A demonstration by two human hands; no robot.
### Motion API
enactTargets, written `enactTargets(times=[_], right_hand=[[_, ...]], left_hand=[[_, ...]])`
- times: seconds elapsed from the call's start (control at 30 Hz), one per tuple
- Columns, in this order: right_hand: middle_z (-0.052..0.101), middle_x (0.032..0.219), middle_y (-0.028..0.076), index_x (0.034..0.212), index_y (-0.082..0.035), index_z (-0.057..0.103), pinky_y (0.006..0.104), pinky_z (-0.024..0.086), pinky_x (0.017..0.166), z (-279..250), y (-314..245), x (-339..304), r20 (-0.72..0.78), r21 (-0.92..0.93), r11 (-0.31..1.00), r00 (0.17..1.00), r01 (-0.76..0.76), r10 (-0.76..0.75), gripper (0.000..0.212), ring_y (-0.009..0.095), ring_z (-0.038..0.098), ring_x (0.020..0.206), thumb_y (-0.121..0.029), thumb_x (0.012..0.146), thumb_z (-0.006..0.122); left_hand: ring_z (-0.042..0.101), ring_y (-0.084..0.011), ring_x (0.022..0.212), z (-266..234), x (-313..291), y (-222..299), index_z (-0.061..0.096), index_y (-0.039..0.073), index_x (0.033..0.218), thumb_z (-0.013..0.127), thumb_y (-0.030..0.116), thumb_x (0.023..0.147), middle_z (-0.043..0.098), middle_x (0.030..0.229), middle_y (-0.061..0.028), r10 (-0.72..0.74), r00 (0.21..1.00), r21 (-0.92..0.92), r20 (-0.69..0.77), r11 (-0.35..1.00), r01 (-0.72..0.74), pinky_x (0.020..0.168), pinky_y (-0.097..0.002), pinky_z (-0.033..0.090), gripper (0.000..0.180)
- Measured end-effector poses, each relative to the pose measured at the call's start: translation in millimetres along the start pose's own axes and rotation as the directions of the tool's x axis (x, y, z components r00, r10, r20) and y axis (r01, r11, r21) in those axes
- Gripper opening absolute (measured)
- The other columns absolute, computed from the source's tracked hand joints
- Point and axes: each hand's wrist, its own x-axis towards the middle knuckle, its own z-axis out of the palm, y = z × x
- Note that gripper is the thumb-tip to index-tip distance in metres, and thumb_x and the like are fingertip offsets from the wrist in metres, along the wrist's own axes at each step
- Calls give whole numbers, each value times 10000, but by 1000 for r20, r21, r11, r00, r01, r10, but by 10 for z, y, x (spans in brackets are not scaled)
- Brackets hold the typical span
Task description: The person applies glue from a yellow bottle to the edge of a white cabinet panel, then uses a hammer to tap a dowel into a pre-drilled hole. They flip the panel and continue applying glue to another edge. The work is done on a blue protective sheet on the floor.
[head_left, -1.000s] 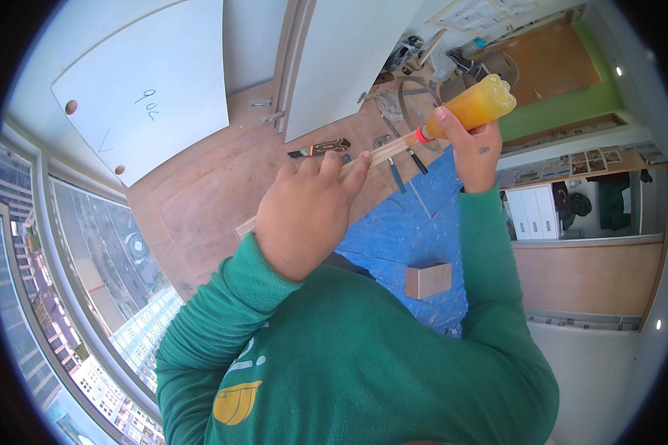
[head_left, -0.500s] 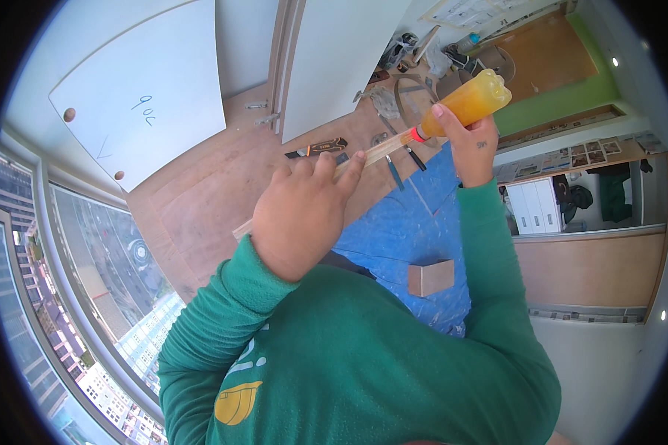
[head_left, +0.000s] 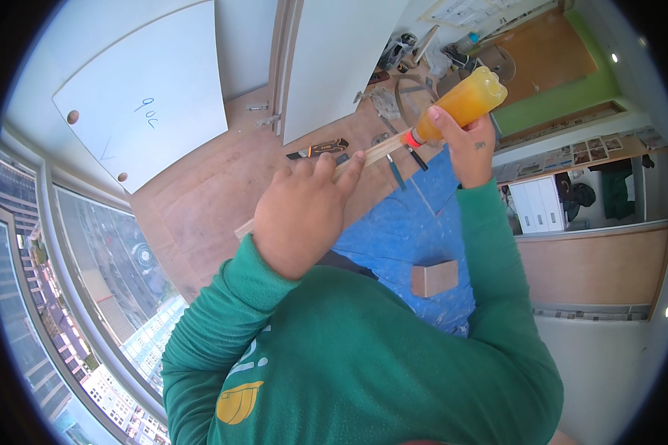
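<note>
My left hand (head_left: pixel 298 211) is closed round a narrow, pale wood strip (head_left: pixel 374 154), with its fingers lying over the upper face. The strip slants from beside my left wrist up to the right. My right hand (head_left: pixel 470 148) grips a clear plastic squeeze bottle (head_left: pixel 464 98) of yellow-orange liquid, thumb along its side. It is tipped over, base up to the right, and its red collar (head_left: pixel 410 139) is at the strip's far end. Whether the tip touches the wood, or any liquid is on it, I cannot tell.
Beyond my left fingers lies a utility knife (head_left: pixel 321 148); a teal-handled tool (head_left: pixel 397 175) lies nearby. A blue sheet (head_left: pixel 382 222) bears a small brown box (head_left: pixel 435 279). White panels with hinges (head_left: pixel 269 121) stand on the far side. A window (head_left: pixel 104 245) is on my left.
The bottle and its red collar have shifted slightly left along the strip with my right hand. My left hand and the strip stay nearly in place.
</note>
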Motion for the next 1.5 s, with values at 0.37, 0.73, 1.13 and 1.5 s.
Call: enactTargets(times=[0.37,0.73,1.13,1.5], right_hand=[[735,1029,70,1117,5,664,298,565,832,-158,156,139,-56,-105,994,998,25,-31,343,133,696,915,-160,891,862],[703,1062,58,1152,-21,637,313,610,842,-162,140,147,-94,342,928,978,-144,186,329,151,700,942,-134,913,833],[727,1012,62,1100,-6,670,290,579,798,109,-105,-20,65,147,987,997,-58,49,282,137,703,917,-115,902,838],[746,1030,83,1123,8,661,305,582,813,120,-107,2,58,-4,1000,998,-26,26,344,142,712,902,-133,882,862]], left_hand=[[674,-237,972,-10,-8,22,524,189,1544,548,72,901,678,1265,-89,10,1000,5,5,1000,-10,801,-387,527,654],[662,-228,916,3,1,19,570,152,1492,541,115,949,655,1079,-67,26,998,3,-51,1000,-26,767,-388,524,546],[669,-236,964,-6,2,18,543,174,1521,554,101,922,660,1200,-82,12,1000,-1,-12,1000,-12,803,-393,527,604],[661,-250,953,16,-3,13,594,139,1472,531,141,976,650,1031,-75,27,996,-36,-83,999,-30,792,-394,537,500]])
